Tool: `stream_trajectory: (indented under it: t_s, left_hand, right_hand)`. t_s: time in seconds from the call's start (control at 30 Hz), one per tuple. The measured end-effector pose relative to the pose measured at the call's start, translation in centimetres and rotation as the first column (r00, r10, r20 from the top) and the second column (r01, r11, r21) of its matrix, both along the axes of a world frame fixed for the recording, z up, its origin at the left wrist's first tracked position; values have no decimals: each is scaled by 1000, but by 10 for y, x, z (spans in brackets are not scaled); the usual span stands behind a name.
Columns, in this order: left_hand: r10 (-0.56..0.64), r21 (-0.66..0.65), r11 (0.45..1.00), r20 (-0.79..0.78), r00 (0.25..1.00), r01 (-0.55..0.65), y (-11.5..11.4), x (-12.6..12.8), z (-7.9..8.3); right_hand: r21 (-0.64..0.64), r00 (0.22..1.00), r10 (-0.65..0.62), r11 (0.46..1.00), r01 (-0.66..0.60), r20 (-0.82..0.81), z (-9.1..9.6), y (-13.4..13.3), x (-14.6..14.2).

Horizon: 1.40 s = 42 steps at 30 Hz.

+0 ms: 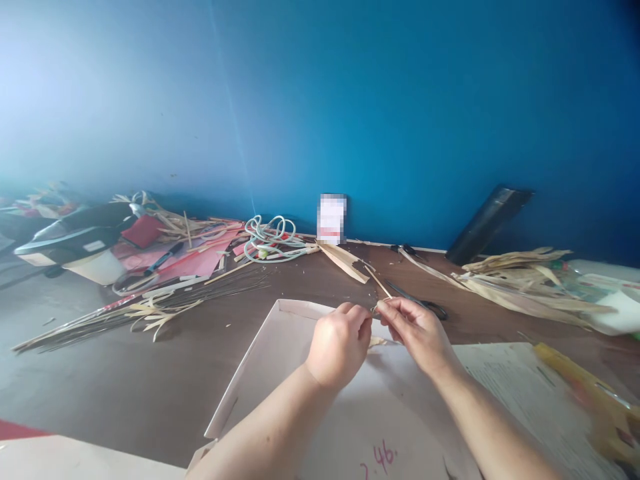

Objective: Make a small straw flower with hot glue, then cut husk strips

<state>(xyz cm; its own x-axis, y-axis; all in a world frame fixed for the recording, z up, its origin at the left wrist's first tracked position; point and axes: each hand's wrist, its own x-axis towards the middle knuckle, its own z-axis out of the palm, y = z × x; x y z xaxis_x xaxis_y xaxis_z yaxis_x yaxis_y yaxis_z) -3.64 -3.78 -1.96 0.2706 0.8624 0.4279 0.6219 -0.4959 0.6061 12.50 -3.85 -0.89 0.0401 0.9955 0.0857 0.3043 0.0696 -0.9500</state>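
My left hand is closed above a white box lid, its fingertips mostly hidden by its own knuckles. Close beside it, my right hand pinches a thin straw-coloured stick that points up and away. A fine strand shows in the small gap between both hands; its ends are hidden by the fingers. Under the fingers lies a small pale scrap, seemingly dried husk. Dark-handled scissors rest on the table just beyond my right hand.
A dried husk lies ahead, near a propped phone. A coiled pale cable, wires and pink paper crowd the left. At right are more husks, a black roll and a printed sheet.
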Motion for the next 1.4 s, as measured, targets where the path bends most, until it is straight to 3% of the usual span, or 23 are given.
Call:
stream_trajectory:
  t_s: [0.17,0.33,0.47,0.67,0.73,0.83,0.9,1.13,1.4]
  left_hand:
    - [29,105,994,-194,981,-8,1,-4,2]
    - [17,90,996,-242,970,5,1,-5,6]
    - [-5,8,1000,-135,991,7,-1,-5,9]
    - [-10,-185,982,194,981,47,1,-5,11]
    - [25,-310,948,310,951,76,3,-5,10]
    - [109,-516,840,467,877,170,7,-5,10]
    - [155,-582,781,533,832,227,9,-5,12]
    - [134,-600,723,608,783,342,8,-7,18]
    - [128,-606,710,612,781,358,10,-7,12]
  right_hand:
    - [-24,1000,-6,1000,6,10,-1,0,0]
    - [-23,1000,11,1000,-11,-1,1,0,-2]
    - [-36,999,15,999,-17,-52,6,-1,-4]
    - [-54,990,40,997,-48,-139,12,-2,-3]
    - [-53,986,34,998,-43,-163,11,-2,-1]
    - [-53,974,14,998,-27,-225,7,-1,2]
    - [-68,965,5,997,-24,-264,4,-1,3]
    - [-112,949,-28,994,-8,-315,6,-1,1]
    - [-57,985,-49,998,40,-163,8,-2,-1]
